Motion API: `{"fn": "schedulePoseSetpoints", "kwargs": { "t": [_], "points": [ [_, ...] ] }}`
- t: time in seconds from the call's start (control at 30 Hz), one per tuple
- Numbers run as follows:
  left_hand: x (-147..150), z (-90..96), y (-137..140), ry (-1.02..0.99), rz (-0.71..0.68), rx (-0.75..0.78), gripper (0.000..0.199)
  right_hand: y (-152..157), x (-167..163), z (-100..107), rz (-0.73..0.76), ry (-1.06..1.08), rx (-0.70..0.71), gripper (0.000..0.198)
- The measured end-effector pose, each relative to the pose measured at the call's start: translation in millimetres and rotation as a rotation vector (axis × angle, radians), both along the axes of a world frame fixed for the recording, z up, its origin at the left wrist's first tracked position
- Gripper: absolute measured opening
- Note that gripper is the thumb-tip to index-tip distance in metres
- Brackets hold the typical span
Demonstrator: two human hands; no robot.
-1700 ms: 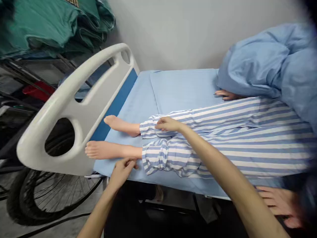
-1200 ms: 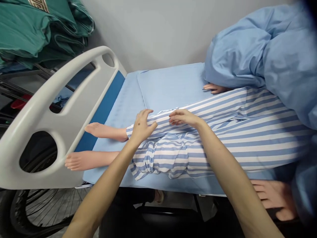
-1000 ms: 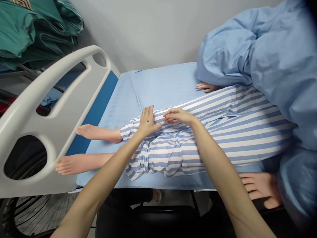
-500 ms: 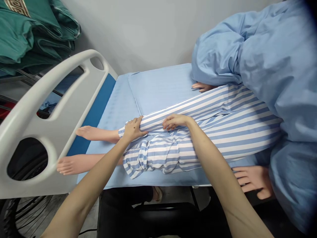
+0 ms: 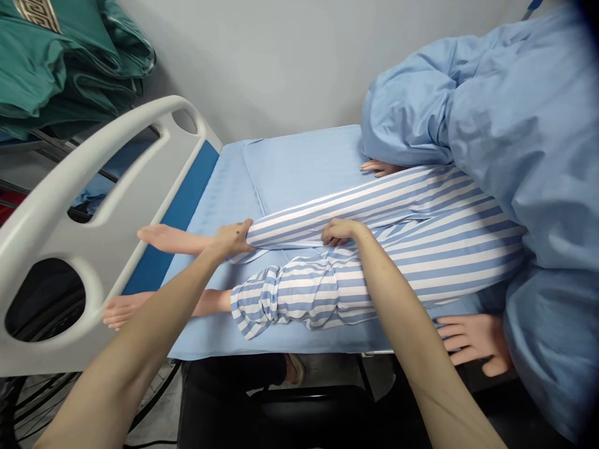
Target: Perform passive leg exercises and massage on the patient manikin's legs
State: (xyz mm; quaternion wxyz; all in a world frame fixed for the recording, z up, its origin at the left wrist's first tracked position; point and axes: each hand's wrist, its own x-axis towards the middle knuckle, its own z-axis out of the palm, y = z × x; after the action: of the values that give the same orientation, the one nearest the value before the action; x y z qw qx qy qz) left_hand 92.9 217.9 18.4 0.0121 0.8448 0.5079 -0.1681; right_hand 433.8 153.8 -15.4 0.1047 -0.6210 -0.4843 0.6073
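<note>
Striped blue-and-white trousers [image 5: 412, 274] cover the legs of a figure, apparently a mannequin, lying on the bed. My left hand [image 5: 234, 238] is closed around the lower end of the far trouser leg, just above the bare far foot [image 5: 163, 238]. My right hand [image 5: 337, 231] rests on the inner side of that same leg near the knee, its fingers curled into the fabric. The near trouser leg is bunched in folds, with its cuff [image 5: 250, 321] above the near ankle. The near foot [image 5: 122, 307] is partly hidden by my left forearm.
A white footboard [image 5: 110, 215] bounds the bed on the left. Light-blue sheeting [image 5: 299, 162] covers the mattress. A blue gown [image 5: 515, 125] clothes the figure's upper body, and one figure hand [image 5: 477, 340] extends past the near edge. Green folded covers [image 5: 70, 68] are stacked at upper left.
My left hand has slid toward the far foot, pulling the trouser leg straighter. My right hand has shifted slightly right, with fingers more curled. The far leg's cuff has moved with my left hand.
</note>
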Motion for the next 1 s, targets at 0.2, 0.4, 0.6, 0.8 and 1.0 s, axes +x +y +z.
{"fn": "schedulePoseSetpoints", "kwargs": {
  "t": [0.2,0.4,0.6,0.8,1.0],
  "points": [
    [8.6,63.0,26.7,0.050,-0.007,0.093,0.069,1.2,4.6,-6.4,-0.244,0.029,0.068,0.019],
    [20.2,97.9,36.3,0.046,0.087,0.117,0.070,5.0,1.7,-15.5,-0.652,0.305,0.155,0.014],
    [18.7,73.7,36.4,0.060,0.052,0.107,0.071,13.4,-1.6,-19.6,-0.968,0.893,0.229,0.021],
    [16.4,16.2,16.1,-0.048,0.087,0.054,0.071,9.2,8.5,-11.1,-1.020,0.876,0.438,0.019],
    [34.2,17.5,4.2,-0.225,0.186,0.084,0.074,2.4,15.8,11.7,-0.963,0.883,0.641,0.024]
  ]
}}
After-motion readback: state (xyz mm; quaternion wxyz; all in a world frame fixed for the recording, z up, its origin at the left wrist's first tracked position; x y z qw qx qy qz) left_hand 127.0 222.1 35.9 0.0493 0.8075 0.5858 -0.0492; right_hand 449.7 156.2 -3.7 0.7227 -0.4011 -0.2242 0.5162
